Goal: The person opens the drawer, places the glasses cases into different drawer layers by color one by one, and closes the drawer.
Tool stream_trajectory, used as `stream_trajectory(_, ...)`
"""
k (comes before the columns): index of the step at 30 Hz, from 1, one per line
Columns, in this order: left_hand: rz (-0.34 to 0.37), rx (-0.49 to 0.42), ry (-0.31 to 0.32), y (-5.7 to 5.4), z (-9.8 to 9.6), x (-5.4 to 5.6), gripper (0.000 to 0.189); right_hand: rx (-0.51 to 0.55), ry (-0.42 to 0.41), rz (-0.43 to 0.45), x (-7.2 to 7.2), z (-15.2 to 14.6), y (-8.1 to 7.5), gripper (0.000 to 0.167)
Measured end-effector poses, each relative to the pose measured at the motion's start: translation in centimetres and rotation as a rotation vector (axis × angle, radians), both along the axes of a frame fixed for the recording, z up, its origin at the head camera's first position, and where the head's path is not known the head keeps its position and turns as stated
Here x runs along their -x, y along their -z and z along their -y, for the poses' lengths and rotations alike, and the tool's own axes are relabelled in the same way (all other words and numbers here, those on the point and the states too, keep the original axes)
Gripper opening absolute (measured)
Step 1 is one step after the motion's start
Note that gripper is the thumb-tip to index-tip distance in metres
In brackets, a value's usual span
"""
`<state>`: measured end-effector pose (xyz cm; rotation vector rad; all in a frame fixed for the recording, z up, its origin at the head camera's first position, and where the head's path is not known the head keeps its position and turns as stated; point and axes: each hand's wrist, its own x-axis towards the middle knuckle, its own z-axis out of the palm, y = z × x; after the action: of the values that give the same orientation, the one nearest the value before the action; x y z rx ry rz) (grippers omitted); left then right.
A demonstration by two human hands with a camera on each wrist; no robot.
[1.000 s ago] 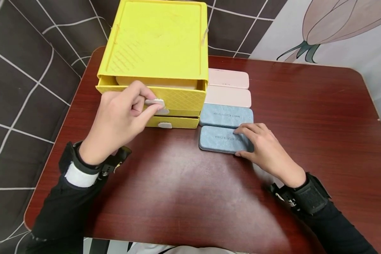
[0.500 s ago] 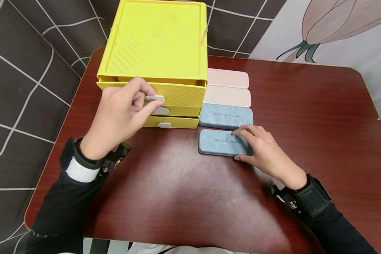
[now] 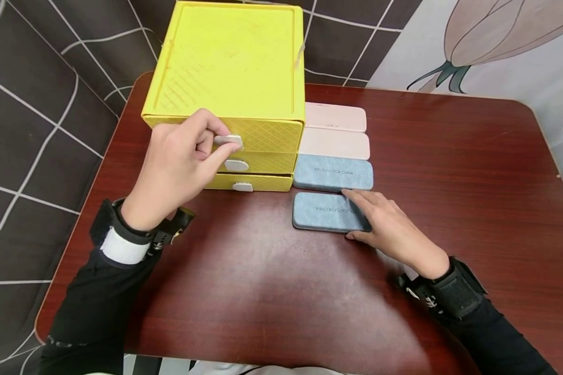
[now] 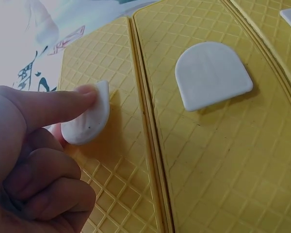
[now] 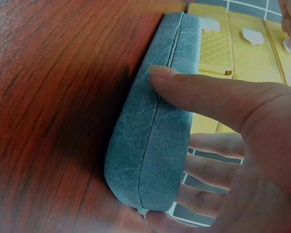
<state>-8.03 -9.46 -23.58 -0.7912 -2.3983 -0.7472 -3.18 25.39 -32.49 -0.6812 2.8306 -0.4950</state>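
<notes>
Clock laid on the head view, 12 = far side.

Left hand [image 3: 174, 165], between 9 and 10: thumb and index pinched on the white top tab [image 3: 235, 139], other fingers folded toward the palm. Tab sits on the front of the top drawer [image 3: 272, 136], yellow drawer unit [image 3: 234, 62] at 11. That front looks about flush. Middle tab [image 3: 236, 165] and bottom tab [image 3: 242, 186] below, untouched. Dark line over the bottom drawer [image 3: 272, 182]; can't tell if it's fully home.

I read the drawer as the step in hand: force square to the front, no twist on the tab, check both ends sit even. Light pressure, unit could skid on the table [image 3: 262, 291].

Front blue case [image 3: 316, 214], just off center toward 4, narrow gap to the rear blue case [image 3: 326, 177]. Near pink case [image 3: 335, 144] at 2, far pink case [image 3: 336, 115] at 1.

Right hand [image 3: 389, 224], between 3 and 4: thumb and fingers spread to the front blue case's width, gripping its right end, thumb on the side seam [image 5: 145, 141]. One-end hold, so I'd favor sliding flat; lifting could droop the other end. Squeeze gently over that seam.
</notes>
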Motion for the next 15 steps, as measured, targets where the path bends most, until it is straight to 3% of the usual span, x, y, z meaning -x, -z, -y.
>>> stream_trajectory(15,-0.079,0.002,-0.072,0.83,-0.33,-0.22,0.022,-0.036,-0.018,-0.01,0.15,-0.01,-0.05,0.078)
